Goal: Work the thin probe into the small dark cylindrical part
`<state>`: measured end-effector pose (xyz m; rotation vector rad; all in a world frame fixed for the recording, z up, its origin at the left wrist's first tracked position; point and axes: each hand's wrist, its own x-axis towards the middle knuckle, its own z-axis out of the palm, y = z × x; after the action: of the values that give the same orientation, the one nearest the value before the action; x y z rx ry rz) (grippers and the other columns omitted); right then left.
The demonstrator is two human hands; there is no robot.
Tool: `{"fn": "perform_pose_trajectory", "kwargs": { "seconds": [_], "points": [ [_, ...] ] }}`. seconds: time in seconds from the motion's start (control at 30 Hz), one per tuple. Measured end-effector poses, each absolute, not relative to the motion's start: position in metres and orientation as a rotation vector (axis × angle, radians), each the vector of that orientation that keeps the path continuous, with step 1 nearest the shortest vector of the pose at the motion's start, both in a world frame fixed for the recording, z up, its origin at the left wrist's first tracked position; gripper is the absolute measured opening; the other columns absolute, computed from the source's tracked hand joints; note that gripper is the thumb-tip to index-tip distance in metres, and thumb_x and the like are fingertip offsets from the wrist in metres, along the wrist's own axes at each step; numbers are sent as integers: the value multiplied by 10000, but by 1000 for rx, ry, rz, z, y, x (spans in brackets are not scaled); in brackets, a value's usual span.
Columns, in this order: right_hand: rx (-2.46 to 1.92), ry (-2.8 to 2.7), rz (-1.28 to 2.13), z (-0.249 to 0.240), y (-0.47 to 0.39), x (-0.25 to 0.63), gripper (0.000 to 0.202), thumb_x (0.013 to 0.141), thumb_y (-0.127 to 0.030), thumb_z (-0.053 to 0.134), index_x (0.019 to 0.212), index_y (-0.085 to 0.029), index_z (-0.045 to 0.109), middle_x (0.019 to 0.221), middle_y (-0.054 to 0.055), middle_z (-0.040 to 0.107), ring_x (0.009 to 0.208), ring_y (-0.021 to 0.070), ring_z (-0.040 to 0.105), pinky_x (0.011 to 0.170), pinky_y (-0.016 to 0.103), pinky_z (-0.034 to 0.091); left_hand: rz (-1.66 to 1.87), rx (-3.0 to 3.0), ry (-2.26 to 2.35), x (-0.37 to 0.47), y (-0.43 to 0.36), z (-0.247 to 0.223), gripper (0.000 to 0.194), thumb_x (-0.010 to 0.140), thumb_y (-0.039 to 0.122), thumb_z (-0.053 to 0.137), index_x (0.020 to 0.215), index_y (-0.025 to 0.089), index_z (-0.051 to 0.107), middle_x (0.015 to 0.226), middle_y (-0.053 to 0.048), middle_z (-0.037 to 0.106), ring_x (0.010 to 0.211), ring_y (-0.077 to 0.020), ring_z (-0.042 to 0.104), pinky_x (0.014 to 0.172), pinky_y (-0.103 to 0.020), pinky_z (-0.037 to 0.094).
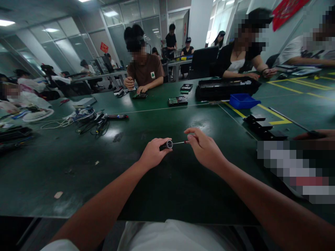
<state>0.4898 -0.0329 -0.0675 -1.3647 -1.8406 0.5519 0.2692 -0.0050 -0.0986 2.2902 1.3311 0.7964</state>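
White shirt cloth [167, 237] covers my front at the bottom centre of the frame, and beyond it my two bare hands meet over the green bench [188, 200]. Just left of the frame's centre, my left hand [154, 153] pinches a dark cylinder [169, 144] between thumb and fingers, its silver-rimmed round end turned toward me. From beside that rim a thin metal rod [178, 143] runs nearly level across the picture to a red tip [186, 142], its long axis bridging the gap between my hands. That red tip is nearest my right hand [205, 148], just off its thumb and to the left. My right fingers are loosely curved, the index stretched leftward above the rod; whether they touch the red tip I cannot tell. Nor can I tell whether the rod sits inside the cylinder or only passes its rim.
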Motion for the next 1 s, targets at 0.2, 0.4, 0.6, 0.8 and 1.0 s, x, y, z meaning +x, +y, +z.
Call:
{"fn": "perform_pose_trajectory", "kwargs": {
  "seconds": [0.2,0.4,0.6,0.8,1.0],
  "points": [
    [-1270,-1752,500,-73,-32,487,225,945,-289,503,1153,-203,501,825,39,650,717,196,629,662,345,476,807,2277,1360,268,-4,-98,392,864,275,710,1250,255,646,1092,-15,706,1003,-207,613,903,-356,450],
    [-1227,-1637,586,-77,-31,485,201,899,-324,590,1062,-213,551,905,59,671,800,211,650,729,376,508,706,2313,1326,272,-7,-97,391,855,275,720,1239,256,651,1084,-25,704,991,-212,608,894,-365,457],
    [-1045,-1183,1050,-78,-22,489,267,937,-461,479,923,-213,576,811,38,623,723,189,631,710,398,556,891,2409,1242,270,-7,-92,389,904,282,661,1288,265,605,1239,-33,661,1155,-207,576,1118,-437,342],
    [-1098,-1163,995,-82,-17,490,251,926,-446,516,929,-203,578,828,44,629,723,174,622,685,365,565,673,2370,1321,269,-1,-95,377,892,287,670,1264,256,625,1170,-45,684,1092,-230,587,1067,-458,375],
    [-1210,-1471,705,-78,-27,486,238,967,-407,483,946,-197,594,777,30,657,710,181,633,707,360,504,662,2390,1320,270,-2,-96,378,889,308,673,1261,258,627,1157,-45,683,1082,-230,591,1064,-461,357]
  ]
}}
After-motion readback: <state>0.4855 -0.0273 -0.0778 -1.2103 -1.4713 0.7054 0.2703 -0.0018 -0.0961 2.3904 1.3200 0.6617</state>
